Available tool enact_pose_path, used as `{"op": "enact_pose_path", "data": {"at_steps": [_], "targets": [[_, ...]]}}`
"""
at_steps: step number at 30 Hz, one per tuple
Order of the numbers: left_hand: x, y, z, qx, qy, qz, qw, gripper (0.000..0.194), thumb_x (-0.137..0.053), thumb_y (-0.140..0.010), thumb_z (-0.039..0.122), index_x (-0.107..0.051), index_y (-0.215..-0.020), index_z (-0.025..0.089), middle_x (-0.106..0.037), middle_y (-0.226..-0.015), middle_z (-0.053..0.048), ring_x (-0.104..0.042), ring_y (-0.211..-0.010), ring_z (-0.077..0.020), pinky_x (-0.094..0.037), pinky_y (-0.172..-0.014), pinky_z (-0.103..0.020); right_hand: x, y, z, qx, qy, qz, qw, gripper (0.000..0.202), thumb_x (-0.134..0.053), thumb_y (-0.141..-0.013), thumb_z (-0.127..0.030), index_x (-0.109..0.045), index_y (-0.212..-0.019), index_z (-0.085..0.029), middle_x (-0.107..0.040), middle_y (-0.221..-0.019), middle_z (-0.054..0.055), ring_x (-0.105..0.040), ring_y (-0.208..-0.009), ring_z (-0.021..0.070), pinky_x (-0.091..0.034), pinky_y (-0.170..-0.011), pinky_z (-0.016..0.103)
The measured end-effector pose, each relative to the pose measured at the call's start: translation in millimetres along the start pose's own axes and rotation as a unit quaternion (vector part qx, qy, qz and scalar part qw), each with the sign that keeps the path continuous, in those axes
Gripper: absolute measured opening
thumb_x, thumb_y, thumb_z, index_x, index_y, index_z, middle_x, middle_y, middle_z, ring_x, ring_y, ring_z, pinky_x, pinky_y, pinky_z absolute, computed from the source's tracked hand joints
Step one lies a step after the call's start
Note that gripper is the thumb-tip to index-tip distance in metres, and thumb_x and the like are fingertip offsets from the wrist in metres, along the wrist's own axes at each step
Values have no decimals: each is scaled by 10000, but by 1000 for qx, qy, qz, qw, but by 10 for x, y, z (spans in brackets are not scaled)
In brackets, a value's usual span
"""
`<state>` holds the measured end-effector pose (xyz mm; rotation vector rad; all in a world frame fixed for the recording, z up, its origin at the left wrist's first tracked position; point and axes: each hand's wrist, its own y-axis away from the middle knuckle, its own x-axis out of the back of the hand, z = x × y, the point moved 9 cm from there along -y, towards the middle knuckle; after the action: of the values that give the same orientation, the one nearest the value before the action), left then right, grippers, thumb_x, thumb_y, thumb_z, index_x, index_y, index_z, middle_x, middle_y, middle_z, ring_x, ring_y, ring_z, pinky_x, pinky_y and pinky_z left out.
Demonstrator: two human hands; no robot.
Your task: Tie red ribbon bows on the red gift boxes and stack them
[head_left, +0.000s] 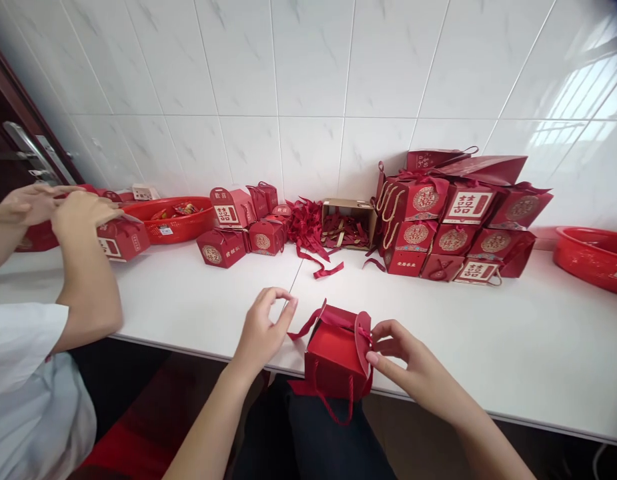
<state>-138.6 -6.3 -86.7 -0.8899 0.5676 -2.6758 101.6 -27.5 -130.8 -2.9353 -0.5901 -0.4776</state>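
Note:
A red gift box (333, 360) rests tilted at the table's front edge, above my lap. A rope handle (333, 410) hangs from its near side, and a red ribbon (305, 327) threads through its top flaps. My right hand (405, 357) grips the rounded flap at the box's right, thumb on the near side and fingers around the ribbon there. Left of the box, my left hand (263, 327) is raised with thumb and forefinger curved and apart, holding nothing visible. The loose ribbon end lies close beside it.
Stacked red gift boxes (453, 227) stand back right, beside a red basket (593, 257). A cardboard box (373, 223) of ribbons and a ribbon pile (308, 223) are at the wall. Left are several gift boxes (223, 248), a basket of sweets (188, 230) and a co-worker's arms (83, 267).

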Motion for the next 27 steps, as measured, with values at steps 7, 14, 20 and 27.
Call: {"op": "enact_pose_path", "data": {"at_steps": [7, 14, 20, 27], "targets": [[-592, 177, 127, 85, 193, -148, 966, 285, -504, -863, 478, -451, -781, 210, -459, -709, 40, -455, -644, -118, -372, -569, -214, 39, -156, -30, 39, -45, 0, 998, 300, -536, -873, -456, -531, -745, -185, -561, -769, 13, -512, -743, 146, -410, -690, 276], [-516, 250, 164, 82, 146, -210, 963, 391, -538, -836, 484, -431, -615, 180, -401, -609, 49, -370, -595, -106, -322, -575, -229, 251, -185, 28, -6, -172, -45, 984, 232, -592, -859, -388, -463, -810, -201, -546, -635, -40, -534, -589, 108, -409, -615, 259], [-168, 117, 339, -23, 54, -121, 991, 278, -640, -791, 399, -499, -676, 189, -440, -607, 55, -409, -566, -104, -346, -555, -226, 424, -161, -250, 43, -12, -29, 999, 181, -568, -862, -379, -522, -880, -205, -475, -705, -34, -388, -537, 77, -328, -485, 222], [99, 181, 765, -280, -86, -72, 953, 166, -532, -856, 111, -616, -748, 203, -560, -720, -7, -490, -757, -153, -404, -695, -260, 485, 4, -648, 276, 304, 94, 907, 100, -510, -874, -162, -532, -950, -223, -582, -875, 41, -530, -752, 144, -444, -656, 274]]}}
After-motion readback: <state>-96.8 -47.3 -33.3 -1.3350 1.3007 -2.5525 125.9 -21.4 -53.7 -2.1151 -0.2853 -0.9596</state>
